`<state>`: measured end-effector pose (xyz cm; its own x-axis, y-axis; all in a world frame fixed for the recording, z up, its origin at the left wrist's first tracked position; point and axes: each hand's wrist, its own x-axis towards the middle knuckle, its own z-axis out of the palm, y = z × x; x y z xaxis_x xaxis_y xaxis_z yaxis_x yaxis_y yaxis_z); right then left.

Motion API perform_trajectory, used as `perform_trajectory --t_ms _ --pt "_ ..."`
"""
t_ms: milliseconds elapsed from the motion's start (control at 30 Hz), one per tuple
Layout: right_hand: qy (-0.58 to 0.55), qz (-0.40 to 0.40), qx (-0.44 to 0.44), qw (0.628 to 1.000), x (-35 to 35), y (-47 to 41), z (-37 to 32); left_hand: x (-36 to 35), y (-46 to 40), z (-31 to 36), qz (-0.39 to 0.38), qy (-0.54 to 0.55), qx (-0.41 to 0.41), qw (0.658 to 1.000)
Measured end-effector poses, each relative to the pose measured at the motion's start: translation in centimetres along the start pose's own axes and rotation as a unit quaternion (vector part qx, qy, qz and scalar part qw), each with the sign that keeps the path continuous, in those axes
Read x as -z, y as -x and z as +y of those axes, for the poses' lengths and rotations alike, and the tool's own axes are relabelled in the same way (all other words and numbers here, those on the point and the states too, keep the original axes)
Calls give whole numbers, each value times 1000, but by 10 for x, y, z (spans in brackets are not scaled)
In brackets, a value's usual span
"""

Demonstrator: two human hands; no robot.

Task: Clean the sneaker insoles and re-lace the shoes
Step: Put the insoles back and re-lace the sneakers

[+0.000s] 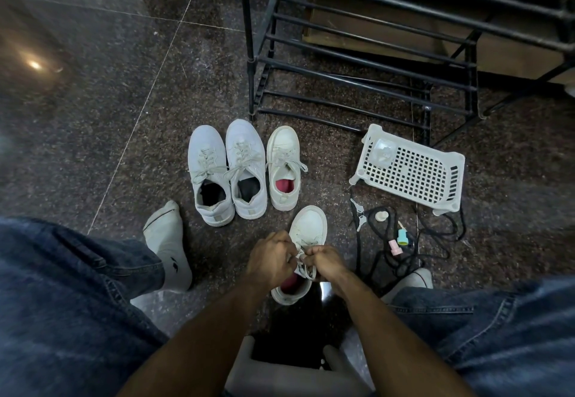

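A cream sneaker (308, 228) with a red insole lies on the floor between my knees, toe pointing away. My left hand (271, 258) and my right hand (325, 261) meet over its tongue, and each pinches the white lace (301, 267). Its laced mate (283, 167), also with a red insole, stands just beyond. Left of that stands a pair of pale grey laced sneakers (228, 172) with dark insoles.
A white plastic basket (410, 172) lies overturned at the right. Black laces (392, 256), keys and small pastel bottles (401, 236) are scattered below it. A black metal shoe rack (357, 63) stands behind. My socked feet (169, 247) and a grey stool (280, 375) flank the sneaker.
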<state>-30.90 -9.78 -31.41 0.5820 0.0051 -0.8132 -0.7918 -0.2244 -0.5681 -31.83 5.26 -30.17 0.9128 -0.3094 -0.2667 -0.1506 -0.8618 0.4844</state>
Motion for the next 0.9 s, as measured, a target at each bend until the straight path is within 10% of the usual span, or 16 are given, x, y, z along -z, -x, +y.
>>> perform_trajectory --t_ms 567,900 --pt "52 -31 40 997 3 17 -8 4 -8 4 -103 43 89 990" --pt "419 52 141 896 18 23 -12 10 -14 -19 -161 181 234 941"
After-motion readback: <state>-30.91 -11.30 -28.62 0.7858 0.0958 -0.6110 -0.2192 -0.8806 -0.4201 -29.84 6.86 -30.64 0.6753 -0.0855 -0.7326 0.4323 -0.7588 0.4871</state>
